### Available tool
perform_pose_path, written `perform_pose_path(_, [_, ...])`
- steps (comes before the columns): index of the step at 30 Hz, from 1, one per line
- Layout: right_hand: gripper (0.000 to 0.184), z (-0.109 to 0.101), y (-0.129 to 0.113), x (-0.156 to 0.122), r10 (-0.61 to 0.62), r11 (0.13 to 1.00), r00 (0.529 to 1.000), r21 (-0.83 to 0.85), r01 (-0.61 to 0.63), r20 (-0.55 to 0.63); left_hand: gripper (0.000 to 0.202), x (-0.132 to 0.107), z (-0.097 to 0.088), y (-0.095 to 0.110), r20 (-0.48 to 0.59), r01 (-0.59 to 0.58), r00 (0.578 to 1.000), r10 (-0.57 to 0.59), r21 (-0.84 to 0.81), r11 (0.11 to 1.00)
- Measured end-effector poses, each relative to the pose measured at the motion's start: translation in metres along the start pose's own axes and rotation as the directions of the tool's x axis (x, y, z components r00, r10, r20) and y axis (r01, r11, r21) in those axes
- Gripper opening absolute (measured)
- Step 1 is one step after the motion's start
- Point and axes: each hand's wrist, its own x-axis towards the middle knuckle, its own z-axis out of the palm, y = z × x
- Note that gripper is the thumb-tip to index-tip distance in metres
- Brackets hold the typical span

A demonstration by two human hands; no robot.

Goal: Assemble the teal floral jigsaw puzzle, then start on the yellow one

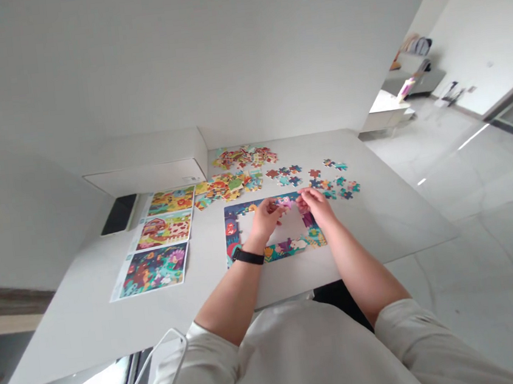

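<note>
Left hand (266, 218), black band (248, 256) at its wrist, and right hand (313, 203): fingers were curled; whether either gripped a piece could not be told. Beneath both lay a multicoloured rectangular jigsaw border (285, 250). Beyond the right hand sat loose teal, navy and brown jigsaw pieces (314, 174); beyond the left, heaped yellow and red pieces (228, 184); farther left, three colourful printed paper pictures (164, 229).

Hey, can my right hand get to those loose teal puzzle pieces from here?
Probably yes: the right hand is close to the teal pieces on the tabletop, and nothing visible seems to block it.
</note>
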Motion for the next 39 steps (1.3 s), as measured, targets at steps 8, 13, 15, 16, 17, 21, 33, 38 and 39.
perform_pose_path(8, [0.053, 0.003, -0.002, -0.006, -0.052, 0.968, 0.996, -0.243, 0.069, 0.074, 0.031, 0.004, -0.011, -0.014, 0.037, -0.033, 0.999, 0.033, -0.024, 0.999])
perform_pose_path(13, [0.051, 0.011, 0.0, -0.011, -0.051, 0.951, 0.986, -0.293, 0.095, 0.156, 0.028, 0.005, -0.008, -0.019, 0.08, -0.065, 0.995, 0.062, 0.04, 0.997])
perform_pose_path(15, [0.05, 0.009, 0.003, -0.01, -0.054, 0.95, 0.989, -0.298, 0.093, 0.136, 0.032, 0.005, -0.008, -0.02, 0.065, -0.091, 0.994, 0.086, 0.074, 0.993])
perform_pose_path(16, [0.05, 0.008, 0.004, -0.009, -0.054, 0.95, 0.991, -0.301, 0.089, 0.123, 0.035, 0.004, -0.008, -0.021, 0.051, -0.113, 0.993, 0.108, 0.099, 0.989])
perform_pose_path(17, [0.05, 0.006, 0.005, -0.008, -0.052, 0.95, 0.993, -0.301, 0.083, 0.11, 0.038, 0.003, -0.008, -0.02, 0.04, -0.14, 0.99, 0.136, 0.129, 0.982])
perform_pose_path(21, [0.047, 0.001, 0.008, -0.004, -0.047, 0.956, 0.994, -0.283, 0.073, 0.098, 0.05, -0.002, -0.009, -0.017, 0.017, -0.278, 0.959, 0.284, 0.274, 0.921])
perform_pose_path(33, [0.036, -0.012, 0.013, 0.003, -0.131, 0.883, 0.989, -0.462, 0.088, -0.062, 0.036, -0.009, -0.009, -0.016, 0.114, -0.429, 0.891, 0.439, 0.522, 0.737])
perform_pose_path(38, [0.028, -0.021, 0.011, 0.008, -0.171, 0.805, 0.971, -0.592, 0.038, -0.17, 0.027, -0.009, -0.004, -0.015, 0.186, -0.477, 0.866, 0.464, 0.585, 0.656])
perform_pose_path(39, [0.025, -0.021, 0.011, 0.007, -0.176, 0.787, 0.971, -0.616, 0.038, -0.164, 0.026, -0.008, -0.002, -0.015, 0.189, -0.471, 0.869, 0.457, 0.6, 0.647])
